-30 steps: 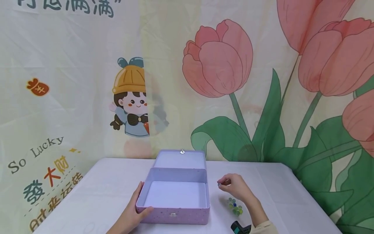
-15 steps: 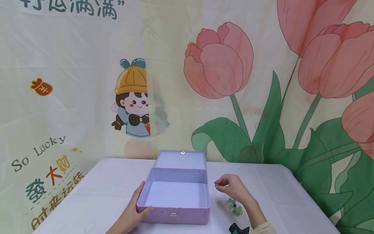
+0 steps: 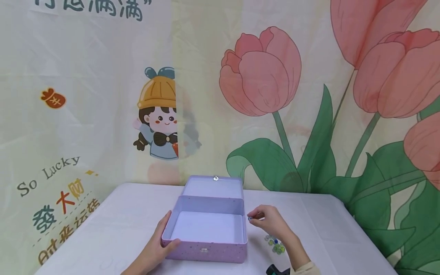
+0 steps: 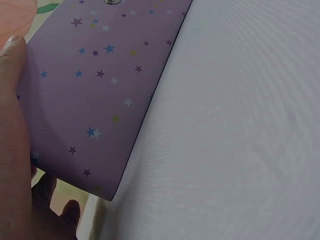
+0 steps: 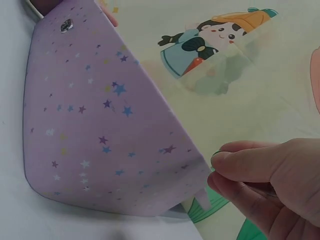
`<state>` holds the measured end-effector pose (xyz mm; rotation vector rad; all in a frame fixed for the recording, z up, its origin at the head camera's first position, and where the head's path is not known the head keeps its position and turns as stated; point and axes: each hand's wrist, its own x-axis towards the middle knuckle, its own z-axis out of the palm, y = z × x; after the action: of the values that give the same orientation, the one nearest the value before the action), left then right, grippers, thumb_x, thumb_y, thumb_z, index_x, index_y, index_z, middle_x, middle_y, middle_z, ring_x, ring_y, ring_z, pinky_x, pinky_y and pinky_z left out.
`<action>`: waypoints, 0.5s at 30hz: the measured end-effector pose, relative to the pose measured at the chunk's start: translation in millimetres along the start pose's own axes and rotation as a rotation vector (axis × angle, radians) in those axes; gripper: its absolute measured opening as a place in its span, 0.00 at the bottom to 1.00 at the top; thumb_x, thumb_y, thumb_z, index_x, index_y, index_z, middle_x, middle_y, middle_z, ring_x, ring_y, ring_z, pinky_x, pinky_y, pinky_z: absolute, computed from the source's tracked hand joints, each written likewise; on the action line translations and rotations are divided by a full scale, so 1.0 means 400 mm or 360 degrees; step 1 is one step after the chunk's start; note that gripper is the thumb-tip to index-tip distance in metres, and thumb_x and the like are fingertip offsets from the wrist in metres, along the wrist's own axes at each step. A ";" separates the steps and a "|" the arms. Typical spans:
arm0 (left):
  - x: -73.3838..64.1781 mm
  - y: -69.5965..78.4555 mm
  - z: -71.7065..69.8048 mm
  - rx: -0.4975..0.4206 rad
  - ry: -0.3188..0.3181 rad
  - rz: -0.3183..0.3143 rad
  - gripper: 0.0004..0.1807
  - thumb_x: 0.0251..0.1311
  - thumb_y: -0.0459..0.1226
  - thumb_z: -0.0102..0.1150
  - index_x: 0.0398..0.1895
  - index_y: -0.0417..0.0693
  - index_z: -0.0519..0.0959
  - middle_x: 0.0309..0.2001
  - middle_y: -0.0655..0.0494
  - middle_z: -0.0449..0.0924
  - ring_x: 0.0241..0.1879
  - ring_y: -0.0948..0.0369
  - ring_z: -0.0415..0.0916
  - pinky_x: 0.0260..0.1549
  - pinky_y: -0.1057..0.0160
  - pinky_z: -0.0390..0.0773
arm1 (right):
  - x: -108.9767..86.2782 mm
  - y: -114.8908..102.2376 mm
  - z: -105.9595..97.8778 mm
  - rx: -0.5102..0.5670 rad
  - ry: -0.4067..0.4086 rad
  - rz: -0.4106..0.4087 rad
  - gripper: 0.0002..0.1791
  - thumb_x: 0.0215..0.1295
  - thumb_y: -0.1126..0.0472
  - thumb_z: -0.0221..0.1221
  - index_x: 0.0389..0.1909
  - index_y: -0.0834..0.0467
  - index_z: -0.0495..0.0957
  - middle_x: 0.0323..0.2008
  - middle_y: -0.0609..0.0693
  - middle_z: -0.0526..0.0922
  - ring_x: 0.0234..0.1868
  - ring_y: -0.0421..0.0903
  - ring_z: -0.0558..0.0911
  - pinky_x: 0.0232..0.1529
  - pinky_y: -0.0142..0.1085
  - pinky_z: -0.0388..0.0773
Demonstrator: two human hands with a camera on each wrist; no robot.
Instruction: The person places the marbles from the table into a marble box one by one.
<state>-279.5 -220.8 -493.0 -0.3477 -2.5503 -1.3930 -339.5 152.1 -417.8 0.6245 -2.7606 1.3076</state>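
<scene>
A lilac tin box (image 3: 223,252) printed with small stars stands on the white table, its hinged lid (image 3: 213,187) thrown back. My left hand (image 3: 155,244) grips the box at its front left corner, thumb at the front and fingers along the left side; the left wrist view shows the starry front wall (image 4: 100,100) beside the thumb. Just outside the right wall, my right hand (image 3: 271,221) pinches a small dark bluish marble (image 3: 249,219) between thumb and fingertips. In the right wrist view the fingers (image 5: 245,165) nearly hide it, close to the box's rim.
Several clear, green and blue marbles (image 3: 276,246) lie in a cluster on the table (image 3: 323,236), right of the box and below my right forearm. A black wrist device (image 3: 275,270) is at the right sleeve. A printed cloth (image 3: 203,114) with tulips hangs behind the table.
My right hand has moved left with the marble, from above the cluster toward the right wall of the box. The left hand keeps its hold, and the view has shifted slightly.
</scene>
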 end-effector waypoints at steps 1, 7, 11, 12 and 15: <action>0.003 -0.002 -0.001 0.0006 0.0005 0.0008 0.51 0.58 0.43 0.61 0.76 0.61 0.38 0.75 0.43 0.41 0.70 0.34 0.44 0.58 0.29 0.53 | 0.006 0.000 0.003 0.0005 -0.0008 -0.0008 0.08 0.58 0.63 0.65 0.38 0.59 0.84 0.37 0.49 0.84 0.39 0.44 0.82 0.36 0.33 0.81; 0.012 -0.005 0.006 0.0005 0.0030 0.0050 0.51 0.58 0.42 0.62 0.76 0.58 0.39 0.74 0.41 0.41 0.70 0.34 0.43 0.58 0.28 0.52 | 0.027 -0.006 0.006 0.0053 -0.0050 -0.0080 0.08 0.59 0.63 0.64 0.39 0.57 0.84 0.38 0.48 0.84 0.39 0.43 0.82 0.37 0.32 0.81; 0.004 -0.009 0.007 0.0045 0.0038 0.0074 0.51 0.58 0.42 0.62 0.76 0.53 0.39 0.74 0.39 0.42 0.70 0.34 0.44 0.58 0.29 0.54 | 0.034 -0.008 0.015 0.0119 -0.0135 -0.0128 0.07 0.59 0.62 0.64 0.38 0.55 0.84 0.38 0.47 0.84 0.40 0.42 0.82 0.38 0.31 0.81; 0.002 -0.011 0.006 0.0064 0.0042 0.0083 0.50 0.58 0.42 0.62 0.76 0.51 0.40 0.74 0.39 0.42 0.70 0.33 0.44 0.58 0.28 0.54 | 0.038 -0.009 0.019 0.0124 -0.0166 -0.0139 0.07 0.59 0.62 0.64 0.38 0.54 0.84 0.37 0.47 0.84 0.39 0.41 0.82 0.39 0.31 0.81; -0.002 -0.018 -0.002 0.0121 0.0072 0.0132 0.51 0.57 0.42 0.63 0.76 0.50 0.41 0.73 0.38 0.44 0.69 0.33 0.45 0.57 0.28 0.56 | 0.059 -0.024 0.026 0.0082 -0.0272 -0.0215 0.06 0.59 0.61 0.64 0.38 0.53 0.84 0.37 0.46 0.84 0.39 0.40 0.81 0.39 0.30 0.80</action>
<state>-280.7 -225.3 -498.5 -0.3994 -2.5136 -1.2570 -356.0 130.6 -413.0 0.9510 -2.7627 1.3596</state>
